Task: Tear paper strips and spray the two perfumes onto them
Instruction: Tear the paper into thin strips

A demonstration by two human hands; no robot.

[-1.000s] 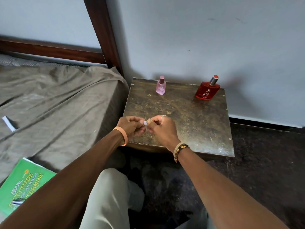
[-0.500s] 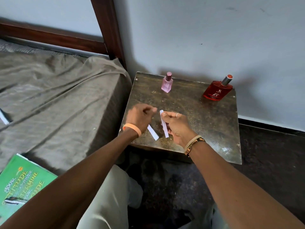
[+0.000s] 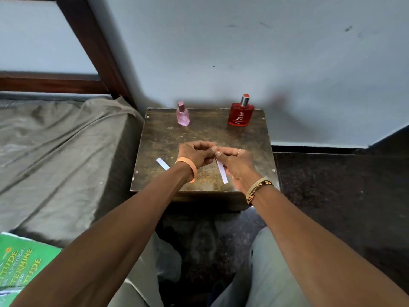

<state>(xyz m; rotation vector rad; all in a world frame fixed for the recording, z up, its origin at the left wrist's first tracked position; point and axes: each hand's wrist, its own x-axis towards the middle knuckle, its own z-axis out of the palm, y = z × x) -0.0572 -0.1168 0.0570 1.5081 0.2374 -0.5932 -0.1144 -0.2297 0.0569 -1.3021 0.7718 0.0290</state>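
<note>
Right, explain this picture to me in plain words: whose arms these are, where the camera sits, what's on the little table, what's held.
No machine here: these are a person's two bare arms, filmed by one wide-angle camera worn on the head, looking forward and down. The small dark table stands against the wall beside a bed. At its back stand two perfumes: a pink bottle on the left, a red bottle on the right. A loose paper strip lies flat near the table's front left. The right hand pinches a second strip by its top end, so it hangs down. The left hand, fingers curled, meets the right at that top end; whether it also grips the paper is hidden. A green book lies on the bed, lower left.
</note>
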